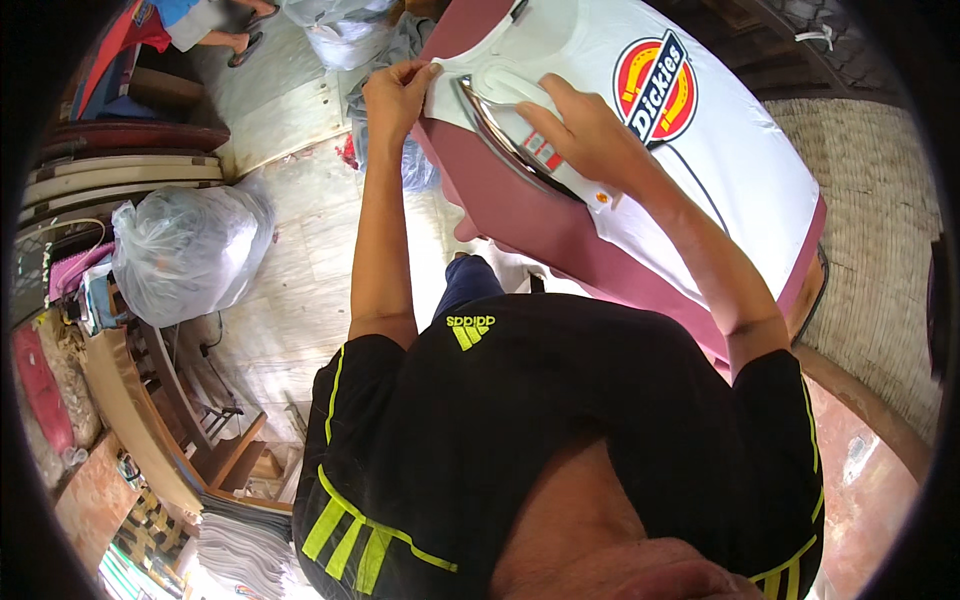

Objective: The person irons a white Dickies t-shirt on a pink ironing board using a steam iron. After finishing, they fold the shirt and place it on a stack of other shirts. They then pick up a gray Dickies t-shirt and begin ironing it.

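Observation:
A white T-shirt (745, 170) with a round red, yellow and black print lies spread over a padded board with a mauve cover (500, 205). My right hand (585, 130) is wrapped round the handle of a white clothes iron (560, 172), whose metal soleplate edge faces left along the shirt's near border. Just left of the iron's tip, my left hand (398, 92) pinches the shirt's edge between thumb and fingers. A dark cord (700, 185) runs across the shirt behind my right forearm.
A clear plastic bag (190, 245) stuffed full stands on the floor at left, beside stacked boards (125, 180). More plastic bags (345, 30) lie beyond the board. Another person's legs (225, 40) show at top left. Folded white cloths (240, 555) are stacked at lower left.

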`<action>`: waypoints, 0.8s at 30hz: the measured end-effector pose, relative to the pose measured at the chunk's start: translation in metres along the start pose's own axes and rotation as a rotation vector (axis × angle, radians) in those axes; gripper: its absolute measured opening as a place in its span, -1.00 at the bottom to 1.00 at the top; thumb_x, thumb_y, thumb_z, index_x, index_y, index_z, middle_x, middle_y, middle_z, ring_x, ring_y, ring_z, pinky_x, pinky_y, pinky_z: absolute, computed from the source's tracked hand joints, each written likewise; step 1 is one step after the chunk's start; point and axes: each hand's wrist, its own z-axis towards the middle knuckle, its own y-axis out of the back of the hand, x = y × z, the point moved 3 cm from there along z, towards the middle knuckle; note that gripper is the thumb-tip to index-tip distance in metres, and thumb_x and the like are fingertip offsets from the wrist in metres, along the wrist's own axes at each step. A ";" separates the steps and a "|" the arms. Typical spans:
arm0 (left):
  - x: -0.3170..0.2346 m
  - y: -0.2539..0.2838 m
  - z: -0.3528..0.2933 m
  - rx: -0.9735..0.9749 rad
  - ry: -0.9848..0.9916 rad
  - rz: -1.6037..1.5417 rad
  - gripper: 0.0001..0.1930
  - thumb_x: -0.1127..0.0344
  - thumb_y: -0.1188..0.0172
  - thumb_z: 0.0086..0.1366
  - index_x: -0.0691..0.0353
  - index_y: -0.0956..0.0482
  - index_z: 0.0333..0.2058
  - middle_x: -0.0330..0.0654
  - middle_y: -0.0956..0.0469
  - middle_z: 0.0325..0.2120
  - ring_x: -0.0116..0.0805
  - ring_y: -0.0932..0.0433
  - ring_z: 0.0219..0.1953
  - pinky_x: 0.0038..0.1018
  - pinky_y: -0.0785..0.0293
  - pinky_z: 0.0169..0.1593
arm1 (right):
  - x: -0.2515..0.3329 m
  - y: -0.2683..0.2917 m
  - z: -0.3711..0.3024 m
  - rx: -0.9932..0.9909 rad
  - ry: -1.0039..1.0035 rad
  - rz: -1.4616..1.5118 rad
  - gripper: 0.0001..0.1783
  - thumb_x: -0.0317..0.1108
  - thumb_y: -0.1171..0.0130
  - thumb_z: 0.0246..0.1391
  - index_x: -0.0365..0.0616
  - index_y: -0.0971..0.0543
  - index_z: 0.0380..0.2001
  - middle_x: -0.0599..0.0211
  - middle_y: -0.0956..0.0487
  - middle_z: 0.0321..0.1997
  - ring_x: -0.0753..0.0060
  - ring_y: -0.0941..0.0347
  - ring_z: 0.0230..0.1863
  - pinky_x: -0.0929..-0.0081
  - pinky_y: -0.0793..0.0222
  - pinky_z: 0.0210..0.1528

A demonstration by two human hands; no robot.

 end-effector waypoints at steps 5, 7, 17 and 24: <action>0.000 0.030 0.003 -0.179 -0.118 -0.089 -0.69 0.20 -0.20 0.36 0.39 -0.69 -0.23 -0.11 -0.69 -0.41 -0.40 -0.63 -0.34 -0.46 -0.51 -0.17 | 0.003 -0.012 0.047 0.129 -0.145 0.076 -0.56 -0.04 -0.07 0.30 -0.29 -0.44 -0.12 -0.23 -0.59 -0.33 -0.23 -0.54 -0.27 0.11 -0.40 -0.22; -0.012 0.026 -0.002 -0.196 -0.154 -0.238 -0.63 0.17 -0.04 0.47 0.42 -0.62 -0.09 -0.06 -0.67 -0.26 -0.34 -0.61 -0.18 -0.43 -0.49 -0.05 | 0.009 -0.004 0.044 0.146 -0.201 0.043 -0.56 -0.04 -0.07 0.30 -0.28 -0.44 -0.12 -0.24 -0.59 -0.32 -0.26 -0.53 -0.26 0.10 -0.40 -0.21; -0.060 -0.054 -0.050 0.227 -0.571 0.553 -0.40 -0.08 0.01 0.41 0.30 -0.39 0.21 0.17 -0.22 0.29 0.27 -0.10 0.35 0.16 -0.01 0.30 | -0.001 0.047 -0.146 0.044 -0.559 0.037 -0.53 0.01 -0.03 0.32 -0.19 -0.39 -0.01 -0.04 -0.51 -0.48 -0.17 -0.44 -0.34 0.05 -0.35 -0.20; -0.102 -0.131 -0.088 0.400 -0.907 0.395 -0.31 -0.09 -0.06 0.35 0.31 -0.28 0.27 0.21 -0.14 0.32 0.34 -0.01 0.38 0.21 0.00 0.26 | -0.016 0.035 -0.254 -0.623 -1.012 0.218 -0.64 -0.14 -0.06 0.31 -0.28 -0.45 -0.11 0.04 -0.54 -0.53 0.23 -0.51 -0.49 0.23 -0.39 -0.35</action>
